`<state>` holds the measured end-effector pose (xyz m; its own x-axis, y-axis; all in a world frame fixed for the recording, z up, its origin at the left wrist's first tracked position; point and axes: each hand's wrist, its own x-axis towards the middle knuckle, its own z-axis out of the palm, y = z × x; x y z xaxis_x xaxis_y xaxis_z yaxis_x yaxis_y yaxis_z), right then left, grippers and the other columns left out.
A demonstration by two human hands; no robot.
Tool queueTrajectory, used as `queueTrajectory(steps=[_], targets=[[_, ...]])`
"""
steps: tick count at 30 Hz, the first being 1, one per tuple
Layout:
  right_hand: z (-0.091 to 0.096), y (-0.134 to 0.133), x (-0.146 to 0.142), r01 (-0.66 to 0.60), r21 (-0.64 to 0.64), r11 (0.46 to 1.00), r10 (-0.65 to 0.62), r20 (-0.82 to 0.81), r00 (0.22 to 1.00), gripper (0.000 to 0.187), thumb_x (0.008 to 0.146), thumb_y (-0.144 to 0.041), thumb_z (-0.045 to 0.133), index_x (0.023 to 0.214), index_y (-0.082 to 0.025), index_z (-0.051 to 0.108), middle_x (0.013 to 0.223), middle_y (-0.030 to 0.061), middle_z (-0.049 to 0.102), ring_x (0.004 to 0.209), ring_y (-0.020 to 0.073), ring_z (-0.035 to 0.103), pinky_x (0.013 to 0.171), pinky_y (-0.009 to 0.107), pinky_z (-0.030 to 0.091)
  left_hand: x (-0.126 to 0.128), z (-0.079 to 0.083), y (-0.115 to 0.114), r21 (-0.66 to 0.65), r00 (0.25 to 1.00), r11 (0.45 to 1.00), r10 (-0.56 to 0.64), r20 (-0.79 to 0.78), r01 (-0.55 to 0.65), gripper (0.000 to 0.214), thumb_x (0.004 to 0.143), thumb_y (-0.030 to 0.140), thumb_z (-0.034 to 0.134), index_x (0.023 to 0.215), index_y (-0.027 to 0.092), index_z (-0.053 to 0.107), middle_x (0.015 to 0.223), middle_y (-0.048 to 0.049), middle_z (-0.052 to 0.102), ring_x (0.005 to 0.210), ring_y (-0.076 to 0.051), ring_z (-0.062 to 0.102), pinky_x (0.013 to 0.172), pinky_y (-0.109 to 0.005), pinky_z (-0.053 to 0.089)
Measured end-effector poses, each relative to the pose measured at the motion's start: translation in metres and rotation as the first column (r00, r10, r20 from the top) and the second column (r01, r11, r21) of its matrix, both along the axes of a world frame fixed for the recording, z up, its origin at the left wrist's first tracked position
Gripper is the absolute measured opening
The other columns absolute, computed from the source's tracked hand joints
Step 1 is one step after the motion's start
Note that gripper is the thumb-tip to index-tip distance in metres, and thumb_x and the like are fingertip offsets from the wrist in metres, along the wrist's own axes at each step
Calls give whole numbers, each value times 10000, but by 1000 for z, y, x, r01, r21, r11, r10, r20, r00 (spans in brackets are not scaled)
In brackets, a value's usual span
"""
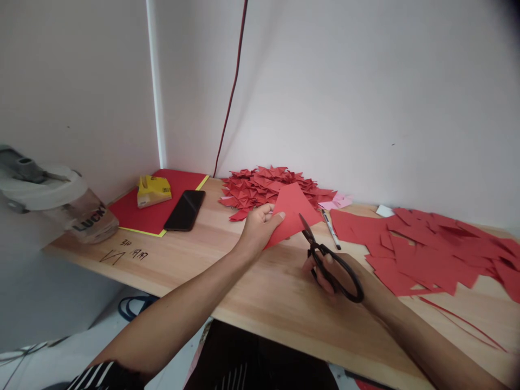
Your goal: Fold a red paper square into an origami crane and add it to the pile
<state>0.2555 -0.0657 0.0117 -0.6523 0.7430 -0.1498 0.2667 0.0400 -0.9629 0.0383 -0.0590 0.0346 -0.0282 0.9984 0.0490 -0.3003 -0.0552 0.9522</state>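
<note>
Pinched in my left hand is a piece of red paper, its pointed corner up and its lower edge toward the scissors. My right hand grips black-handled scissors, fingers through the loops. Their blades are parted at the paper's lower right edge; whether the paper lies between them I cannot tell. Behind the held sheet rises a heap of folded red paper pieces. Loose flat red paper pieces lie spread to the right of my right hand.
A pen lies between the heap and the loose sheets, near pink paper. At left are a phone, a yellow packet on red and yellow sheets, and a large clear bottle. Thin red strips lie at right.
</note>
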Motion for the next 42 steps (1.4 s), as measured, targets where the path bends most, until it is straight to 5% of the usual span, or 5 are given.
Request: queueTrajectory(steps=[18,24,31,42], targets=[[-3,-5,0,138,131,982,-153,118,981,531,912,-634,417,883,-177,684,383,-18,516,378,142,440,538,310,414,0,-2,1,-16,1000,1000,9,20,-9,278,738,342,685,914,142,606,698,-20,700,467,-99,600,484,-204,483],[-8,-3,1,82,62,995,-87,85,993,592,923,-672,337,928,-172,656,431,-6,535,386,139,437,473,296,335,1,-1,1,-5,1000,1000,1,12,-1,252,748,326,673,892,133,598,692,-32,700,446,-94,587,464,-196,474],[7,-8,-4,24,221,975,-32,33,999,644,906,-718,289,900,-171,629,512,21,555,540,176,526,629,340,427,2,0,-1,15,996,996,-84,25,84,294,770,337,669,958,127,587,673,-61,708,521,-149,655,503,-222,512],[2,-1,0,-42,170,985,28,85,996,661,915,-716,254,925,-158,609,516,26,581,511,168,531,586,326,410,1,4,-2,6,986,986,-167,4,167,292,764,318,668,954,124,559,712,-87,727,585,-211,710,490,-236,525]])
